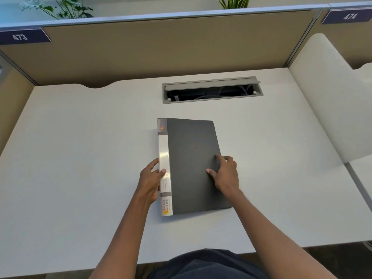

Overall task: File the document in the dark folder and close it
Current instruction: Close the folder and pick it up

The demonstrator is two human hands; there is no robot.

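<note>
left hand (150,179) grips spine edge of dark folder (193,164), thumb over the label strip. right hand (225,174) lies flat, fingers spread on cover. folder closed, frame centre, on white desk (80,158); contents hidden.

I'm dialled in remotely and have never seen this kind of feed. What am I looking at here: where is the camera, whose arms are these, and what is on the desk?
There is no machine here. The single picture comes from a wide-angle camera on a person's head, looking forward and down, so the two bare arms reaching in from the bottom are that person's own.

On the white desk lies a dark grey plastic folder with a white labelled spine, closed and flat. The left hand grips the spine edge, thumb on top. The right hand rests on the cover at its right edge, fingers spread. No loose document is visible, so I cannot tell whether one is inside.

Behind the folder is an open grey cable hatch set in the desk, then a tan partition.
</note>
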